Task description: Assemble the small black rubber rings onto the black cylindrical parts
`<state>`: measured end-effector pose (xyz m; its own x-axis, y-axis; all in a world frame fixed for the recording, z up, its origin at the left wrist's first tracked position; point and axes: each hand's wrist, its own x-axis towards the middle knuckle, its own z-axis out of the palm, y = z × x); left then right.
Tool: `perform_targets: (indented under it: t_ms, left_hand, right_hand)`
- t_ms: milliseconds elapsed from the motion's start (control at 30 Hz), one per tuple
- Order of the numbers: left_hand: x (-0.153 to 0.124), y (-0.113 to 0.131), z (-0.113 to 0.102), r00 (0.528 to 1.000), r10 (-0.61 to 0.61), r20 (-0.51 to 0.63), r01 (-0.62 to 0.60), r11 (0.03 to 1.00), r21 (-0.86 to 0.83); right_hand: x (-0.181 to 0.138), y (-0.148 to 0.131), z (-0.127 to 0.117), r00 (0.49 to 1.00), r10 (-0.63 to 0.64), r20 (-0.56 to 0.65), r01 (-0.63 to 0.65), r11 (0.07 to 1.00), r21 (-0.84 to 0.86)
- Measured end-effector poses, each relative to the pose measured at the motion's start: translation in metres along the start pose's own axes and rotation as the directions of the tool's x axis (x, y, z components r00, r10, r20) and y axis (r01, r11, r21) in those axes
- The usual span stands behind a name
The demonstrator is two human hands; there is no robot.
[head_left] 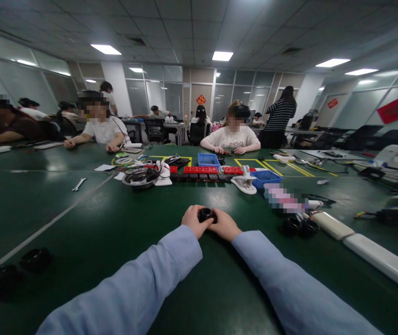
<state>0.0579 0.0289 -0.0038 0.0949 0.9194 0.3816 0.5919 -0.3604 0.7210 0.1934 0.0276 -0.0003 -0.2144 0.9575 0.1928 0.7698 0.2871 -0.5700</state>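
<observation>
Between my two hands is a small black ring-shaped part (pixel 206 214) with a round opening on top; its exact kind I cannot make out. My left hand (pixel 194 221) is closed on its left side, thumb at the front. From the right, my right hand (pixel 224 224) grips the same part, and the two thumbs nearly meet. The hands are just over the green table (pixel 122 260); whether the part touches it is hidden. Similar black round parts (pixel 300 225) lie to the right, and more black round parts (pixel 36 259) at the near left.
Across the middle stand red power strips (pixel 204 170), blue bins (pixel 266 178), a white clip base (pixel 245 181) and coiled cables (pixel 141 177). A wrench (pixel 79 184) lies left. Long white cases (pixel 383 260) run along the right. A person (pixel 233 135) works opposite, others farther off.
</observation>
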Motion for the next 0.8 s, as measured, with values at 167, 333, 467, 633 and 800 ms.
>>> perform_targets:
  t_ms: [167, 333, 467, 633, 800]
  left_hand:
    - [0.005, -0.007, -0.004, 0.999, 0.021, 0.036, -0.018, 0.998, -0.064]
    - [0.005, -0.012, -0.01, 0.979, 0.106, 0.176, -0.081, 0.987, -0.141]
    - [0.004, -0.014, -0.011, 0.966, 0.13, 0.224, -0.099, 0.984, -0.146]
    - [0.005, -0.012, -0.012, 0.962, 0.143, 0.232, -0.107, 0.981, -0.163]
    - [0.005, -0.012, -0.012, 0.962, 0.128, 0.239, -0.094, 0.984, -0.149]
  right_hand:
    - [-0.005, -0.009, 0.001, 0.997, -0.041, -0.066, 0.037, 0.998, -0.058]
    - [-0.003, 0.003, -0.014, 0.962, -0.236, 0.139, 0.217, 0.966, 0.139]
    - [0.001, 0.008, -0.021, 0.926, -0.268, 0.266, 0.164, 0.92, 0.356]
    - [0.002, 0.007, -0.021, 0.925, -0.243, 0.293, 0.09, 0.887, 0.453]
    - [0.002, 0.006, -0.02, 0.923, -0.248, 0.293, 0.084, 0.875, 0.476]
